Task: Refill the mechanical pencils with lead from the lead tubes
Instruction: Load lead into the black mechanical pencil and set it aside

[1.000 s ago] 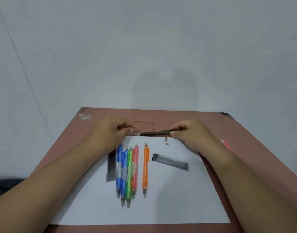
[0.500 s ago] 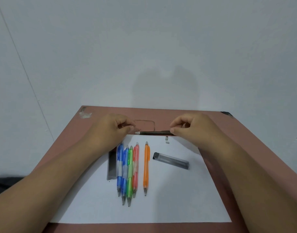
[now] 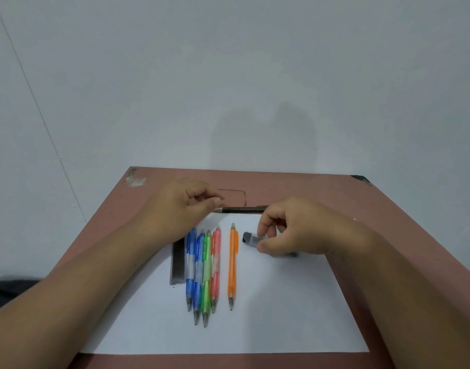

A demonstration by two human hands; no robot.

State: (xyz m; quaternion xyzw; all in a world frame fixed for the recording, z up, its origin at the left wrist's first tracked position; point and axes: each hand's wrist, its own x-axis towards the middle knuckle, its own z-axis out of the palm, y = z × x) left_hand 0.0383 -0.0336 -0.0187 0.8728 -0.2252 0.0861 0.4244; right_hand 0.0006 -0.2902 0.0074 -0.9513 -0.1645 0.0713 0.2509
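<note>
The slim dark mechanical pencil [image 3: 243, 209] lies level above the far edge of the white sheet of paper [image 3: 268, 315], its pale tip toward the left hand [image 3: 187, 206]. That hand's fingers are curled at the tip end, seemingly pinching it; the contact itself is too small to confirm. The pencil's other end passes behind the right hand [image 3: 287, 230], and whether that hand supports it cannot be told.

On the paper's right half, the right hand's thumb and fingers are closing around the clear lead tube with a dark cap [image 3: 251, 238], touching it where it lies flat.

To do this step well, I judge the tube should be lifted by its body, leaving the cap free to open, and kept level so no leads spill. The pencil ought to be held steady, its open end clear for feeding.

Toward the paper's left half lie an orange plastic pencil [image 3: 232, 265], then a red one [image 3: 215, 267], a green one [image 3: 206, 275] and two blue ones [image 3: 192, 267], all parallel, with a second grey lead tube [image 3: 177, 265] at the paper's left edge. The brown tabletop [image 3: 361, 235] carries everything.
</note>
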